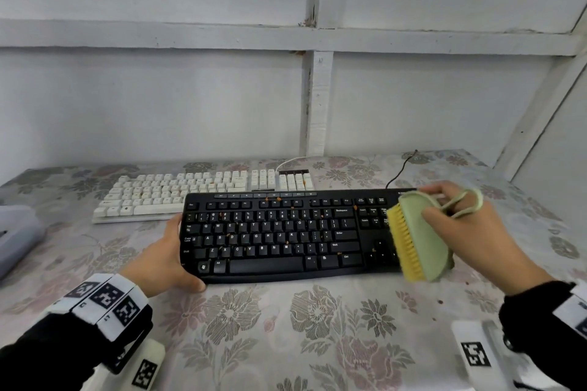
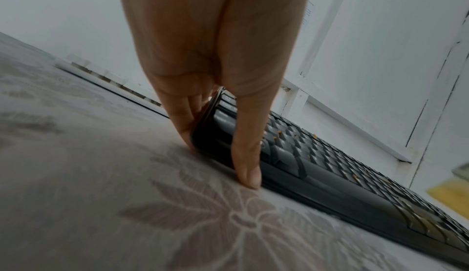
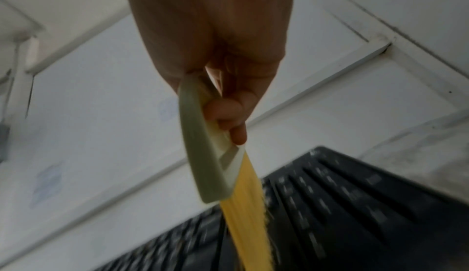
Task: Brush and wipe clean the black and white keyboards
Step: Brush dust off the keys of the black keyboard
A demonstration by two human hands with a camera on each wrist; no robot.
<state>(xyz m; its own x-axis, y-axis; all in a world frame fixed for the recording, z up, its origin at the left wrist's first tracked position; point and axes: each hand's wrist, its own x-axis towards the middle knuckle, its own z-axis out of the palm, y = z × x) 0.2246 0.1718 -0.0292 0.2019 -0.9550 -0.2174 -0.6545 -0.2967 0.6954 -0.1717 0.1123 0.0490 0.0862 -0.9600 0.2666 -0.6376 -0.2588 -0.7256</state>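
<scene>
A black keyboard (image 1: 279,233) (image 2: 330,173) (image 3: 342,205) lies across the middle of the table, with small orange crumbs scattered on its keys. Behind it to the left lies a white keyboard (image 1: 178,192). My left hand (image 1: 173,259) (image 2: 220,139) holds the black keyboard's left end, thumb at the front corner and fingers along the side edge. My right hand (image 1: 470,225) (image 3: 228,119) grips a pale green brush (image 1: 419,235) (image 3: 208,159) with yellow bristles (image 3: 246,215), held over the keyboard's right end, bristles facing left.
A floral cloth (image 1: 286,327) covers the table. A grey plastic box (image 1: 16,235) sits at the left edge. A black cable (image 1: 400,171) and a white cable (image 1: 292,160) run back toward the white panelled wall (image 1: 190,105).
</scene>
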